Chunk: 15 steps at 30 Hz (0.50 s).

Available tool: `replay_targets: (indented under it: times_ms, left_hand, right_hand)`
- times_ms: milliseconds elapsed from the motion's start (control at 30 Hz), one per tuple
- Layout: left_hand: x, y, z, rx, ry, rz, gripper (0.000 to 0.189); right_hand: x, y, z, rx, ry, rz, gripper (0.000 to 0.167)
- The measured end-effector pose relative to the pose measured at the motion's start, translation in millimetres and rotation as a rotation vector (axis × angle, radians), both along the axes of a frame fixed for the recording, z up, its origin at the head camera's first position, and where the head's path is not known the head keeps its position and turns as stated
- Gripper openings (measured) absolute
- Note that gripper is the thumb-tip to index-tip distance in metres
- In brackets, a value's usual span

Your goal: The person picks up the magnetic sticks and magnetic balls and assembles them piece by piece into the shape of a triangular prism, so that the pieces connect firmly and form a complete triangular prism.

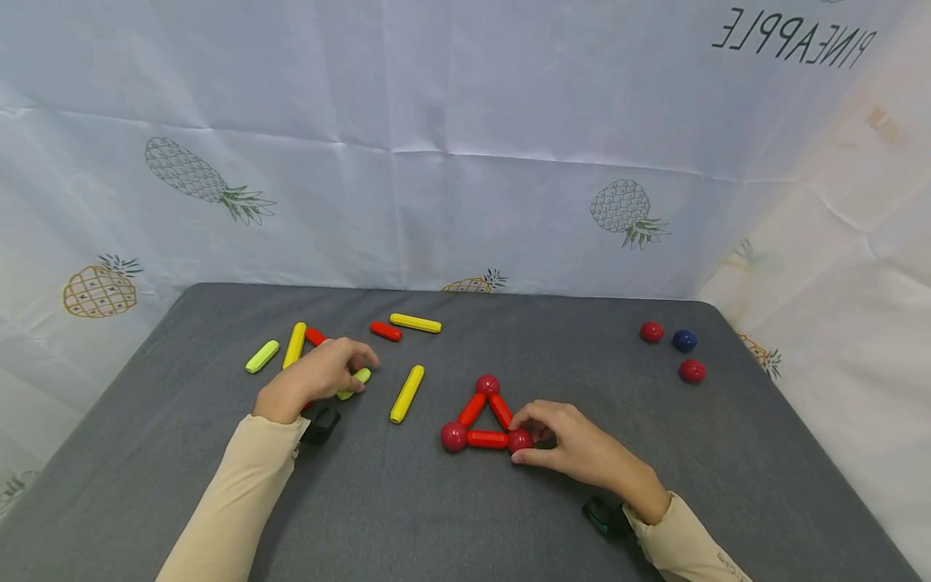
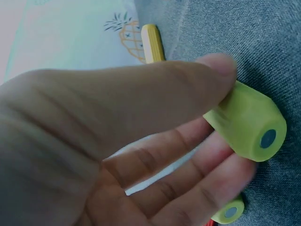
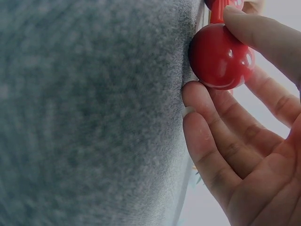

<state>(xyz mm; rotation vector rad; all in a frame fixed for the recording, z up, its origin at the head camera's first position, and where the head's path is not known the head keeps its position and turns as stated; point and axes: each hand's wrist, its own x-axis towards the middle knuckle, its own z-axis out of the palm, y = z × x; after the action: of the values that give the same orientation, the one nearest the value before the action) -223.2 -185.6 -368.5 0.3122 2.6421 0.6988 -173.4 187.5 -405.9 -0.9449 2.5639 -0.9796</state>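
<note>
My left hand pinches a short lime-green magnetic rod between thumb and fingers. The rod's round grey magnet end faces outward in the left wrist view. At the middle of the table lies a triangle of three red balls and three short red magnetic rods. My right hand holds its near right red ball, thumb on one side and fingers on the other. The top ball and left ball stand free of the hand.
Around my left hand lie another lime-green rod, long yellow rods and short red rods. Two loose red balls and a blue ball sit at the far right. A pineapple-print cloth hangs behind the grey table.
</note>
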Motion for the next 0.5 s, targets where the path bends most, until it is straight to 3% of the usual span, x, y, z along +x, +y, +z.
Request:
replay_targets:
  times_ms: [200,500]
  left_hand:
    - [0.0,0.7,-1.1,-0.005,-0.022,-0.015,0.029]
    - [1.0,10.0,-0.9,0.133,0.052,-0.14,0.021]
  right_hand:
    - [-0.4,-0.2,0.5,-0.002,-0.002,0.001,0.027]
    - [-1.0,0.9,1.2,0.002,-0.006,-0.001,0.028]
